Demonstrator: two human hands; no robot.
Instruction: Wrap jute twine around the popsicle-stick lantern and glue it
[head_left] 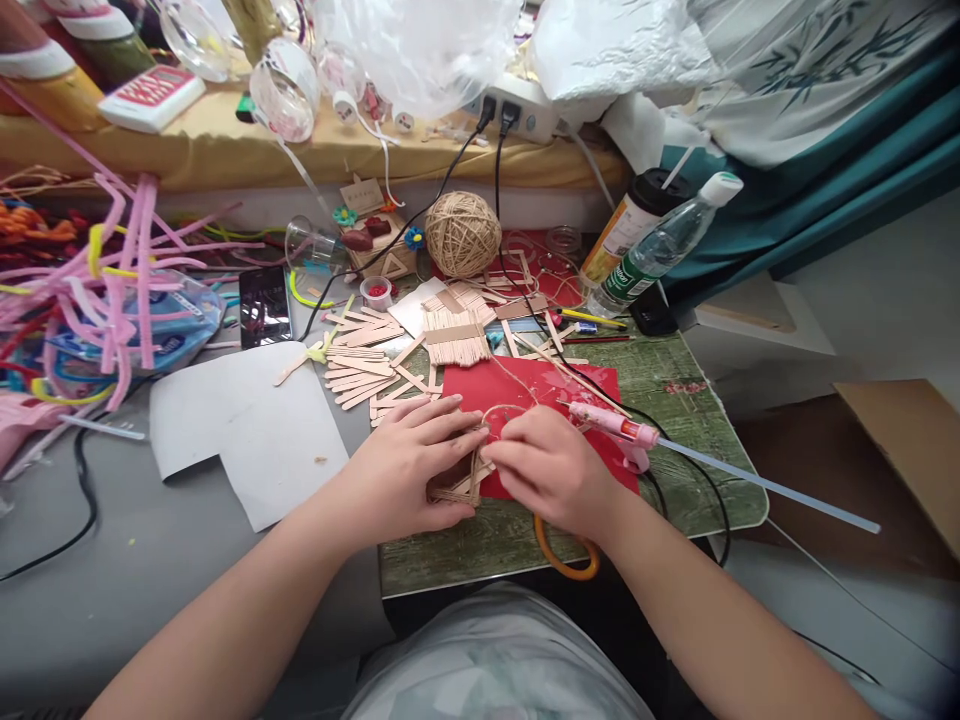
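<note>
My left hand [409,465] is wrapped over a small box of craft sticks and twine [466,492], thumb at its near edge and fingers across its top. Close beside it, my right hand [555,465] has its fingers closed in a pinch on twine [504,408] at the box's right side. The strand loops above the fingers. A red sheet [469,385] lies beneath. Partly hidden under my right hand are scissors, with an orange handle [568,573] showing. A pink hot glue gun [611,424] with a long glue stick lies to the right.
Loose craft sticks [360,375] and a ball of twine [463,235] lie beyond my hands. White paper [251,420] and a phone [265,306] are at left. A water bottle [660,250] leans at the back right. Black cables [615,385] cross the table.
</note>
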